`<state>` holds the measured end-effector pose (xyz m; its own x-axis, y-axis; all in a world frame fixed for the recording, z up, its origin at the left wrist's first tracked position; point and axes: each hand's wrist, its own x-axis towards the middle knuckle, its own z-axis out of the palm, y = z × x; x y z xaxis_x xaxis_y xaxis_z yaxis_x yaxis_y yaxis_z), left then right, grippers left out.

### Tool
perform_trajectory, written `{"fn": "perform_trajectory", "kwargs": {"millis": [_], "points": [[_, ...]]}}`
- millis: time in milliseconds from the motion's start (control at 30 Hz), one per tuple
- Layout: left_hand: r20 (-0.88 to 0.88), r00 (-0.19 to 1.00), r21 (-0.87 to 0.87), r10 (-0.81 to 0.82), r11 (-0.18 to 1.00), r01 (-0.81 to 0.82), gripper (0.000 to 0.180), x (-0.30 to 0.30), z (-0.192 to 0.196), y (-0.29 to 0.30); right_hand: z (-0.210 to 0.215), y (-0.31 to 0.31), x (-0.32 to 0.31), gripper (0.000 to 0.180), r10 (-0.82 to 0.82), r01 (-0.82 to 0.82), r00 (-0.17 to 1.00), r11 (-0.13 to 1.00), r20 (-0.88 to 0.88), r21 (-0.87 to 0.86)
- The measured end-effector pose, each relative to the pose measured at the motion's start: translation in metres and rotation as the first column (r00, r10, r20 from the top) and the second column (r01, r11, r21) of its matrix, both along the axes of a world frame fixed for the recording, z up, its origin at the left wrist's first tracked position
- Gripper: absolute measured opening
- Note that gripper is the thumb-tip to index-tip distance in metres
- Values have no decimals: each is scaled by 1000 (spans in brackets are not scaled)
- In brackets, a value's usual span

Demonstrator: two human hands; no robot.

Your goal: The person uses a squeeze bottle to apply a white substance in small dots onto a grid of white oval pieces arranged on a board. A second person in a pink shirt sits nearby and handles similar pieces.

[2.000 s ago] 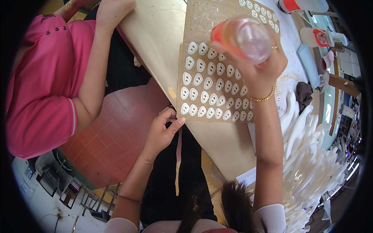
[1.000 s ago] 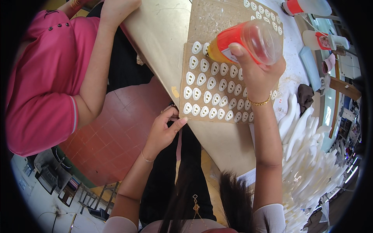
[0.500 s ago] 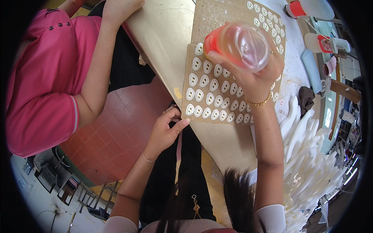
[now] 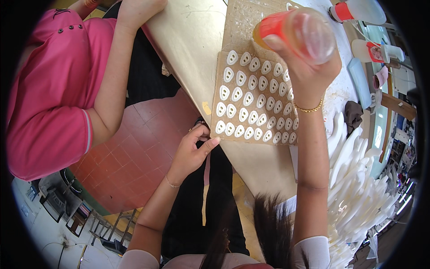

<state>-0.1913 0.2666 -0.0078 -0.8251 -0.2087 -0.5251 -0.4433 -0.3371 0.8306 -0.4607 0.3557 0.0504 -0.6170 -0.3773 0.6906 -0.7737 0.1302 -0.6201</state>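
My right hand (image 4: 316, 78) is wrapped round a clear plastic bottle (image 4: 309, 36) with a red label and a yellowish liquid. The bottle is tilted, its rounded base toward me, over the far right of a cardboard sheet. Its mouth is hidden. My left hand (image 4: 195, 150) pinches the near left corner of the cardboard sheet (image 4: 244, 140) between thumb and fingers. Rows of small white teardrop-shaped pieces (image 4: 247, 98), each with two dark-looking holes, lie on the sheet. The bottle and right arm cover part of the rows.
Another stretch of cardboard (image 4: 242, 29) lies beyond the rows. Long white pieces (image 4: 354, 197) are heaped at the right, near a dark cloth (image 4: 353, 114) and a light blue item (image 4: 358, 80). More bottles (image 4: 365, 11) lie at the far right. A person in pink (image 4: 58, 98) sits at the left.
My right hand and the bottle have moved right and away from me, uncovering more white pieces. The cardboard has shifted slightly right. My left hand stays at the corner.
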Motion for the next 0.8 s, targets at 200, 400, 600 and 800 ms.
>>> {"fn": "perform_trajectory", "kwargs": {"millis": [200, 400, 600, 800], "points": [[8, 1000, -4, -21, 1000, 21, 20, 0, 0, 0, 8, -8, 5, 39, 34, 27, 888, 992, 459, -124], [-11, 1000, 14, -17, 1000, 18, 20, 0, -1, 1, -9, -3, -4, 43, -17, 54, 923, 995, 384, -86], [-11, 999, 8, -35, 999, 35, 19, 1, -2, 0, -3, -6, 0, 41, 13, -10, 897, 1000, 443, -9], [-10, 999, -5, -37, 999, 36, 18, 0, 0, -1, -11, -9, -2, 40, -15, 19, 957, 1000, 290, -9]]}}
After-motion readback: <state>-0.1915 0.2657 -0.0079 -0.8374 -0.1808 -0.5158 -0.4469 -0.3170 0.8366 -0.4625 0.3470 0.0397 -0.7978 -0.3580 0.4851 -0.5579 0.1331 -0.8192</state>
